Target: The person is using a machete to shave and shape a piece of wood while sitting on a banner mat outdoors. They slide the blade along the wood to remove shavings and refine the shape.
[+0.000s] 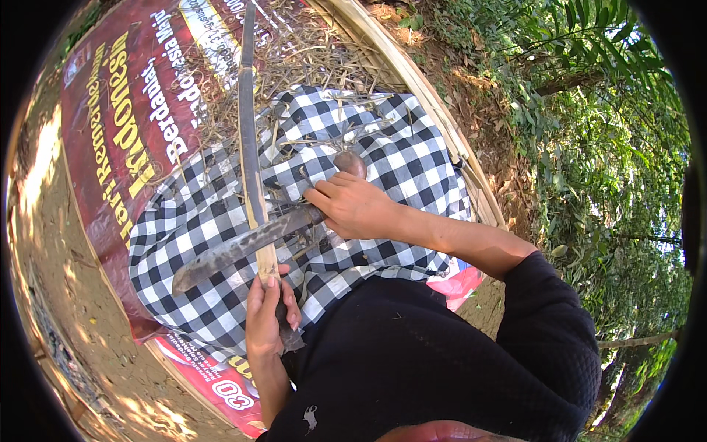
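Right hand [347,205] gripping the knife [232,250], left hand [264,313] pinching the strip [249,140] near the lower edge of the cloth [412,169], I'd keep each stroke shallow where the blade crosses, well clear of the pinch.

An outdoor work spot is indicated — bare ground [60,247] is dappled by sunlight, shavings [303,71] are strewn about, green foliage [607,169] is seen alongside.

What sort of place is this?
Probably an outdoor work spot among greenery: dense foliage on the right, bare soil on the left, and strewn scraps on a banner.
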`<action>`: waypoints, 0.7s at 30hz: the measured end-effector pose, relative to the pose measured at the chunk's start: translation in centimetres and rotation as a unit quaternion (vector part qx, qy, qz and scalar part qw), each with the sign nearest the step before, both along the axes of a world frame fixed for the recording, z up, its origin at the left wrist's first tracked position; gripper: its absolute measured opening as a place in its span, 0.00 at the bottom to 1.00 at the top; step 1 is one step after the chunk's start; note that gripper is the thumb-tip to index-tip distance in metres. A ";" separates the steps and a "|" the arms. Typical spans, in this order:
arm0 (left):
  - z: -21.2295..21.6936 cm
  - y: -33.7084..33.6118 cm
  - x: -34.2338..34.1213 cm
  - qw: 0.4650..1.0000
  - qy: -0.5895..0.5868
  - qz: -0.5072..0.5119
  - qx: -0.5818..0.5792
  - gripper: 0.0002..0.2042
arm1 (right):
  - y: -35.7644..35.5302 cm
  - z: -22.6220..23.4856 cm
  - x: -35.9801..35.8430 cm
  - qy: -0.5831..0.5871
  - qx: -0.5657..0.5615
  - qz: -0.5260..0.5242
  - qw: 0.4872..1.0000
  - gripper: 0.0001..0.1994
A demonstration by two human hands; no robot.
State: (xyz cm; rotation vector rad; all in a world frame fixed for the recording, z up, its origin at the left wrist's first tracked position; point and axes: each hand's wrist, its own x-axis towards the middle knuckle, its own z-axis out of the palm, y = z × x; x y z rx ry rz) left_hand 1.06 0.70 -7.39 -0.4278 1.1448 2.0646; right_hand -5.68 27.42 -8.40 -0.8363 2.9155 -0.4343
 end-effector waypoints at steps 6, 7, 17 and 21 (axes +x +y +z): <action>-0.7 -0.9 -0.3 0.988 -0.091 0.085 0.095 0.22 | -1.1 -0.3 0.5 0.011 -0.029 -0.014 0.999 0.18; -0.7 -0.9 -0.4 0.984 -0.108 0.099 0.101 0.23 | -1.3 -0.4 0.6 0.003 -0.022 -0.028 0.999 0.18; -1.2 -1.2 -0.2 0.995 0.008 0.016 0.103 0.23 | -1.3 0.6 -0.5 -0.193 -0.008 -0.095 0.977 0.18; -1.0 -0.3 -0.5 0.994 -0.041 0.051 0.092 0.21 | -0.7 0.2 -1.3 -0.239 -0.068 -0.116 0.962 0.16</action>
